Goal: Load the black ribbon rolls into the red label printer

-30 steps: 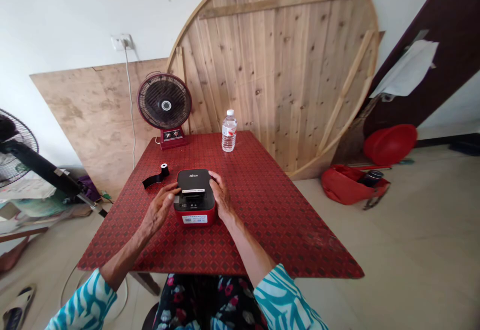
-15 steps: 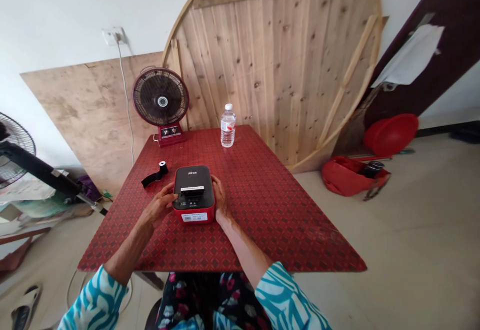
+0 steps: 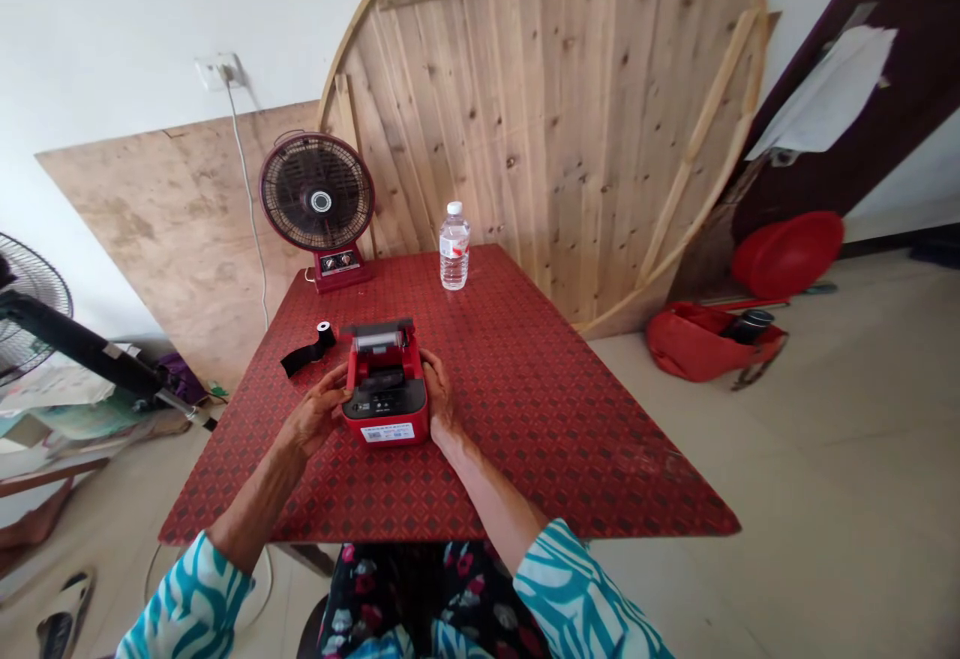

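A red and black label printer (image 3: 385,429) sits on the table in front of me with its lid (image 3: 377,337) raised. Its inside shows a roller and a red compartment. Against the printer's left side rests my left hand (image 3: 319,409), fingers at the front corner of its top. My right hand (image 3: 439,401) wraps around the right side, and its fingertips are partly hidden behind the body. Just beyond my left hand lies a small roll of black tape or paper (image 3: 324,337), its loose end trailing to the left.
On the red patterned table (image 3: 540,449) stand a table fan (image 3: 319,204) and a water bottle (image 3: 454,249). Behind leans a large round wooden board (image 3: 555,139). A red bag (image 3: 686,344) lies on the floor at right. A standing fan (image 3: 75,344) is at left.
The printer's lid has swung up and back, uncovering its inside. Both hands stay at the printer's sides. The view has shifted slightly.
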Demonstrator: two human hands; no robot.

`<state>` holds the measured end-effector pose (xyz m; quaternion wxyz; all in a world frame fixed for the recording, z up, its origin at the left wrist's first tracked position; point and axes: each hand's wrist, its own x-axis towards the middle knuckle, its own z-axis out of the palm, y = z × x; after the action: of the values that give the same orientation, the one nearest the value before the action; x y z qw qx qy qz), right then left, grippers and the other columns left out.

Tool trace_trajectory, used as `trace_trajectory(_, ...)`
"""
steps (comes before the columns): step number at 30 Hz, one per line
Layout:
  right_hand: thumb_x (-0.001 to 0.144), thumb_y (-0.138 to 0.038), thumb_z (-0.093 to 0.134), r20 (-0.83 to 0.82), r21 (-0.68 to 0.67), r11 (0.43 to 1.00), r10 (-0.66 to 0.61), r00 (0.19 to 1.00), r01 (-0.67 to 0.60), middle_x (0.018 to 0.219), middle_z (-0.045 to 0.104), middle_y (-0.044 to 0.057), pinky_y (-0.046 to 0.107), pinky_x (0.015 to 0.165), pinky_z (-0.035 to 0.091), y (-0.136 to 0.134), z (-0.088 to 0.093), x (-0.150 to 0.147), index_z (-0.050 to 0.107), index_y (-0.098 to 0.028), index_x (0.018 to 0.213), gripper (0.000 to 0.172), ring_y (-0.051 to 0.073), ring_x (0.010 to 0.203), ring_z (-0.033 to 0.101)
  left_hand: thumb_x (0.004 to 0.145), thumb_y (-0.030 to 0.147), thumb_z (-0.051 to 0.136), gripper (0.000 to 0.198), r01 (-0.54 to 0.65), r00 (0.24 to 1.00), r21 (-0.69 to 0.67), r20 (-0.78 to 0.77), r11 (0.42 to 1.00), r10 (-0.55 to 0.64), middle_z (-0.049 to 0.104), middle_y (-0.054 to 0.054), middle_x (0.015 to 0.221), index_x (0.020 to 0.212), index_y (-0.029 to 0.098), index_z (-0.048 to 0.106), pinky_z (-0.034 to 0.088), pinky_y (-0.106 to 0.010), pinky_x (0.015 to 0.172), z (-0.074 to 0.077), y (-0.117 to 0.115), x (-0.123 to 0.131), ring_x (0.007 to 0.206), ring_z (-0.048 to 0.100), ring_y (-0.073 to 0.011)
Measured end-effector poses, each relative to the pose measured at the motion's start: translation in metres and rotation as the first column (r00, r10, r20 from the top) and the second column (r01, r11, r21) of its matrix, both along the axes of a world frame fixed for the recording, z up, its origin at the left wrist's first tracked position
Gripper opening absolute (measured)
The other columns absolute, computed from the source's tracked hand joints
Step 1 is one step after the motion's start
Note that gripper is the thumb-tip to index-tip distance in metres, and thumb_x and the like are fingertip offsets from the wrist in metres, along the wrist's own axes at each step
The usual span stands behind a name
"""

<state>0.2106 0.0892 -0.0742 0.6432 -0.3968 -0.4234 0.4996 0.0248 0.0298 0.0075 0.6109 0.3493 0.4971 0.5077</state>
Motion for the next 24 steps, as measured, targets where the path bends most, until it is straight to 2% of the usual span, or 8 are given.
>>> trace_trajectory(6,0.083,-0.045,0.049,-0.015,-0.029,1.0,0.001,1.0,-0.002,0.116,0.069,0.003,0.037,0.099,0.042,0.0,-0.001,0.0,0.066,-0.026,0.112,0.038,0.022,0.114,0.057,0.061,0.021,0.075,0.06,0.01,1.0,0.01,-0.03,1.0,-0.01,0.069,-0.006,0.114,0.12,0.023,0.063,0.048,-0.022,0.062,0.003,-0.001,0.005,0.076,0.065,-0.0142)
trace_trajectory(13,0.083,-0.044,0.049,0.007,-0.017,1.0,-0.015,1.0,0.015,0.118,0.067,0.004,0.037,0.101,0.041,-0.002,0.006,0.001,0.066,-0.025,0.112,0.039,0.022,0.115,0.057,0.059,0.026,0.079,0.064,0.037,0.997,0.027,-0.073,0.999,-0.035,0.07,-0.008,0.112,0.12,0.022,0.063,0.05,-0.024,0.067,0.004,-0.003,0.003,0.082,0.067,-0.0172)
trace_trajectory(15,0.083,-0.044,0.049,0.016,-0.014,1.0,-0.011,1.0,0.011,0.118,0.067,0.004,0.036,0.102,0.04,-0.003,0.009,0.002,0.067,-0.025,0.111,0.038,0.022,0.115,0.057,0.06,0.03,0.081,0.062,0.005,0.991,0.117,-0.134,0.993,0.01,0.069,-0.009,0.115,0.119,0.02,0.064,0.051,-0.027,0.074,0.009,-0.003,0.004,0.093,0.067,-0.0211)
trace_trajectory(17,0.084,-0.044,0.048,0.022,-0.003,1.0,-0.014,1.0,0.014,0.117,0.067,0.004,0.036,0.102,0.04,-0.005,0.011,0.003,0.067,-0.025,0.111,0.038,0.021,0.116,0.057,0.065,0.036,0.079,0.056,-0.021,0.965,0.278,-0.247,0.96,0.092,0.068,-0.01,0.118,0.117,0.019,0.066,0.05,-0.03,0.084,0.018,-0.001,0.007,0.104,0.064,-0.0244)
trace_trajectory(19,0.084,-0.044,0.048,0.025,0.01,1.0,-0.019,1.0,0.019,0.117,0.068,0.004,0.036,0.103,0.04,-0.005,0.012,0.003,0.067,-0.025,0.111,0.038,0.021,0.115,0.057,0.073,0.04,0.074,0.041,0.049,0.894,0.433,-0.421,0.9,0.154,0.071,-0.008,0.111,0.109,0.02,0.07,0.048,-0.032,0.091,0.028,0.006,0.012,0.105,0.063,-0.0249)
trace_trajectory(20,0.084,-0.043,0.048,0.025,0.014,1.0,-0.022,0.999,0.022,0.117,0.068,0.003,0.036,0.103,0.04,-0.004,0.011,0.003,0.067,-0.026,0.111,0.038,0.021,0.115,0.057,0.077,0.04,0.07,0.033,0.146,0.834,0.467,-0.532,0.872,0.145,0.072,-0.007,0.106,0.104,0.021,0.072,0.048,-0.033,0.091,0.033,0.012,0.016,0.103,0.064,-0.0247)
trace_trajectory(22,0.083,-0.043,0.048,0.026,0.016,1.0,-0.025,0.999,0.024,0.117,0.068,0.003,0.036,0.103,0.039,-0.003,0.01,0.002,0.067,-0.026,0.111,0.037,0.021,0.114,0.057,0.081,0.034,0.063,0.022,0.401,0.655,0.43,-0.752,0.809,0.075,0.073,-0.006,0.099,0.096,0.023,0.075,0.048,-0.033,0.091,0.041,0.027,0.023,0.097,0.066,-0.0242)
trace_trajectory(24,0.083,-0.042,0.048,0.029,0.014,1.0,-0.027,0.999,0.027,0.117,0.068,0.003,0.037,0.104,0.039,-0.002,0.009,0.002,0.067,-0.026,0.111,0.037,0.022,0.115,0.057,0.08,0.025,0.06,0.021,0.597,0.424,0.285,-0.906,0.75,0.007,0.074,-0.006,0.098,0.093,0.025,0.076,0.048,-0.034,0.09,0.045,0.046,0.03,0.095,0.067,-0.0247)
